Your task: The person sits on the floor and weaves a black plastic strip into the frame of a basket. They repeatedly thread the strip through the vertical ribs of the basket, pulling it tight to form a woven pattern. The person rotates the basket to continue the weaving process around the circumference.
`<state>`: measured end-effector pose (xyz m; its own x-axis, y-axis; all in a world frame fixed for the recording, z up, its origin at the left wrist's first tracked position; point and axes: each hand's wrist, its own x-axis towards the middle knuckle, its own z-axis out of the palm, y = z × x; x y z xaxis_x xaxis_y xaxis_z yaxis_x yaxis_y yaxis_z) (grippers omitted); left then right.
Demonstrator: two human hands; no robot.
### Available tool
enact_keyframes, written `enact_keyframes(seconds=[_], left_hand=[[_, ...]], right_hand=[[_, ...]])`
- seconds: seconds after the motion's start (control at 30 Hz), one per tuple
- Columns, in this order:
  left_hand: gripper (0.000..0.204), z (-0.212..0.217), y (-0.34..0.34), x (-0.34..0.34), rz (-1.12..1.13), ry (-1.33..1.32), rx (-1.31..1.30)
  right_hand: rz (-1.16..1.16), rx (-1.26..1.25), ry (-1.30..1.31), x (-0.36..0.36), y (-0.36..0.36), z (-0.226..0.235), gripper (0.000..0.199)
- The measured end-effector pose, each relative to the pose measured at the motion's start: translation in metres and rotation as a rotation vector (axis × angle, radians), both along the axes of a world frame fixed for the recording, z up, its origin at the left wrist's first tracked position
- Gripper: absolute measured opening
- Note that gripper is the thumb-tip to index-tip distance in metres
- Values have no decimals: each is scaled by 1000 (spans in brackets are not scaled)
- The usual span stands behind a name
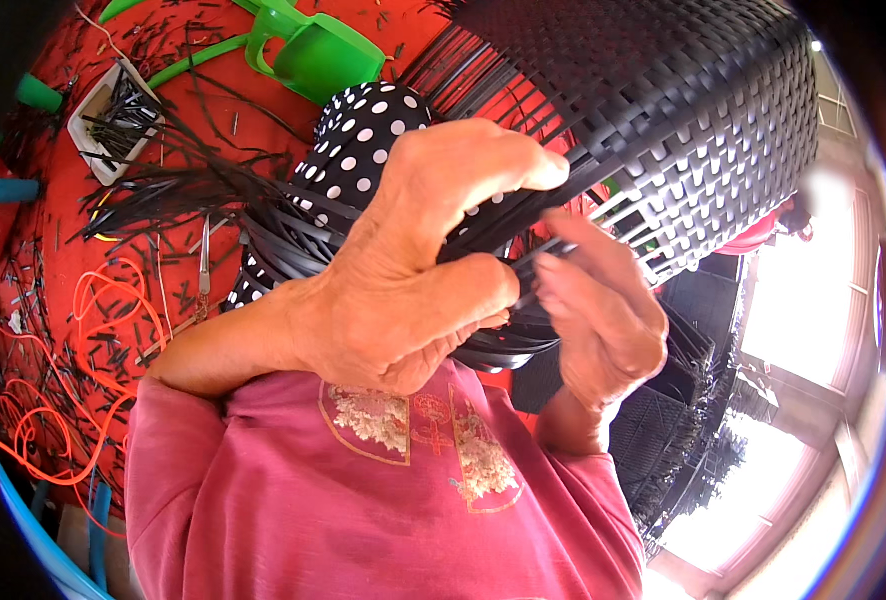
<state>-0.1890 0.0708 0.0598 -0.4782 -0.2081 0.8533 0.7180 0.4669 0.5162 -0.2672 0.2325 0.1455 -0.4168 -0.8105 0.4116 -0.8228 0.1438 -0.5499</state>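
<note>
A black woven basket-like piece (703,150) of flat plastic strips rises at the upper right, with unwoven strip ends along its near edge. My left hand (413,255) is closed around black strips beside that edge, its index finger reaching to the weave. Just to the right, my right hand (603,310) has its fingers bent together at a black strip, slightly blurred by motion. A bundle of long loose black strips (288,240) runs from under my left hand out to the left, across the black cloth with white dots (363,125) on my lap.
On the red floor covering (253,150) lie scattered strip scraps, scissors (205,262) and a tangled orange cord (88,300). A white tray of scraps (93,150) and a green dustpan (333,62) are farther off. More dark woven work (653,430) stands at the right.
</note>
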Motion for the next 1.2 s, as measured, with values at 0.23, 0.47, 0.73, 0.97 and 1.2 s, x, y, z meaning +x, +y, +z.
enact_keyframes(seconds=[0.23,0.47,0.73,0.97,1.2], left_hand=[[18,-15,-7,-18,-131,-182,266],[14,-10,2,-50,-218,-371,395],[14,1,-9,-63,-495,-644,528],[20,3,-17,-67,-699,-710,559],[17,-4,-20,-69,-845,-726,685]], right_hand=[[-192,-68,36,0,9,3,18],[-550,-142,-164,9,14,11,19],[-553,-52,-98,2,12,10,20],[-439,150,221,1,-2,19,20],[-368,224,375,-4,-15,17,19]])
